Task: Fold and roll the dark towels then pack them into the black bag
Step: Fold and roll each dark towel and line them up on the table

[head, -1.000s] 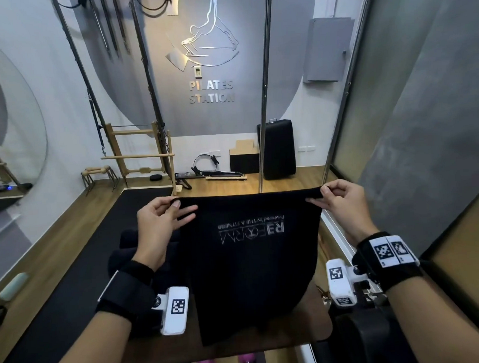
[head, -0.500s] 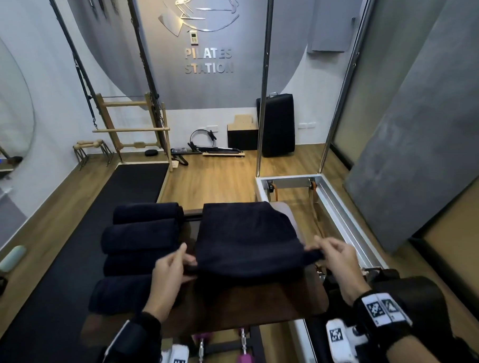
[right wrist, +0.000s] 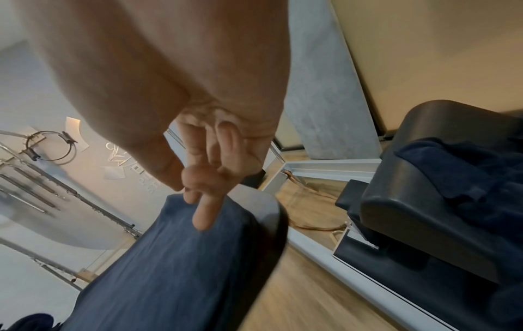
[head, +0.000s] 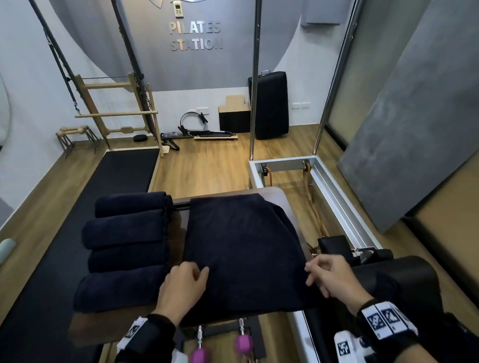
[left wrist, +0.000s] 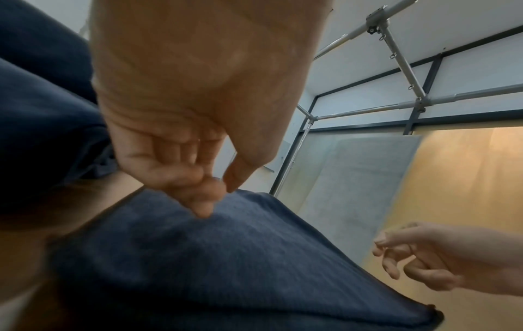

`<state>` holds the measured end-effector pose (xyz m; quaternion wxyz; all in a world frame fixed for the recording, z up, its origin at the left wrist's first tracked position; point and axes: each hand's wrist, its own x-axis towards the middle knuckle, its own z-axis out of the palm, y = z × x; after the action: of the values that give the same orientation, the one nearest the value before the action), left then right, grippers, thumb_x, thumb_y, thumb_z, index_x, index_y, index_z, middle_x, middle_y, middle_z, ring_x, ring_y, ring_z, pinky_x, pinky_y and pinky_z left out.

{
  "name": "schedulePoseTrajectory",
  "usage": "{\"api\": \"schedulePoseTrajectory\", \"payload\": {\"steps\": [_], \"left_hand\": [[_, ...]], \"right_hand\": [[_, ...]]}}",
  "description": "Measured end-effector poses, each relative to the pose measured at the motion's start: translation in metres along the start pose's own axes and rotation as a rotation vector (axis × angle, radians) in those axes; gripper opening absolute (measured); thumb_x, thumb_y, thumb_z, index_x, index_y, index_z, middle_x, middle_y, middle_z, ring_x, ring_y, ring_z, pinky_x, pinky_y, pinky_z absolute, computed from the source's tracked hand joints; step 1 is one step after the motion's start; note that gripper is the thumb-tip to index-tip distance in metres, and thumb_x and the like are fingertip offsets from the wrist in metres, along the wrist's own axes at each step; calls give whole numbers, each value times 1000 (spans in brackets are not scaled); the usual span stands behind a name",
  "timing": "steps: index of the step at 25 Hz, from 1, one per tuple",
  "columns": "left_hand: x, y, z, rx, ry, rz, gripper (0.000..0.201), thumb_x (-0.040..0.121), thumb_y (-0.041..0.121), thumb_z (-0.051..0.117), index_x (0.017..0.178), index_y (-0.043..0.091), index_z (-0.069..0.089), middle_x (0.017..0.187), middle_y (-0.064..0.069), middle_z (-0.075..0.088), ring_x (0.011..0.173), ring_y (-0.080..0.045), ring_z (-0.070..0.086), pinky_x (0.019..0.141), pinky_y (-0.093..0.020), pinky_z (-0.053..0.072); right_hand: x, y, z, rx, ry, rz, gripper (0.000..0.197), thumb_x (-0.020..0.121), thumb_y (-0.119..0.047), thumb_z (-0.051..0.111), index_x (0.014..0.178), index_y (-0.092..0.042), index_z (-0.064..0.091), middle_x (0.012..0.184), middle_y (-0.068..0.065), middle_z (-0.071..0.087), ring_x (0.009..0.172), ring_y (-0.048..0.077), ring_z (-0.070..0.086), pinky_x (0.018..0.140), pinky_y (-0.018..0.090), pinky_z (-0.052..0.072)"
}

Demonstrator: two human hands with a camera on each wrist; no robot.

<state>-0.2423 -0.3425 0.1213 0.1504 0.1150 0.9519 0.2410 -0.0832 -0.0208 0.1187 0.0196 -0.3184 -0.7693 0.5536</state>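
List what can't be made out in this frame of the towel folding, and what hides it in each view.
- Black bag: cannot be told apart in any view.
- Folded towel: the printed logo is not visible in the head view.
- Left hand: its grip in the left wrist view is blurred; contact with the towel is unclear.
- Right hand: fingers blurred in the right wrist view.
- Rolled towels: the bottom one's near end is partly hidden by the left hand.

The left hand (left wrist: 183, 125) hangs over a flat dark blue terry towel (left wrist: 215, 264), its curled fingertips (left wrist: 203, 208) touching the cloth. The right hand (left wrist: 441, 257) hovers off the towel's far edge, fingers loosely bent.
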Motion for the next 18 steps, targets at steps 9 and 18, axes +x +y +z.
{"api": "schedulePoseTrajectory", "payload": {"steps": [9, 18], "left_hand": [[112, 76, 25, -145, 10, 324, 53, 95, 46, 73, 140, 21, 61, 136, 5, 61, 129, -15, 57, 108, -38, 50], [171, 89, 45, 299, -447, 212, 127, 74, 83, 71, 164, 48, -11, 169, 15, -34, 153, -31, -39, 112, -84, -10]], "right_hand": [[136, -69, 14, -28, 95, -98, 12, 101, -5, 59, 95, -6, 69, 73, 17, 75, 40, 22, 51, 45, 27, 45], [224, -69, 34, -289, -2, -75, 12, 87, -10, 74, 85, -22, 73, 63, 2, 63, 52, 19, 60, 54, 32, 54]]}}
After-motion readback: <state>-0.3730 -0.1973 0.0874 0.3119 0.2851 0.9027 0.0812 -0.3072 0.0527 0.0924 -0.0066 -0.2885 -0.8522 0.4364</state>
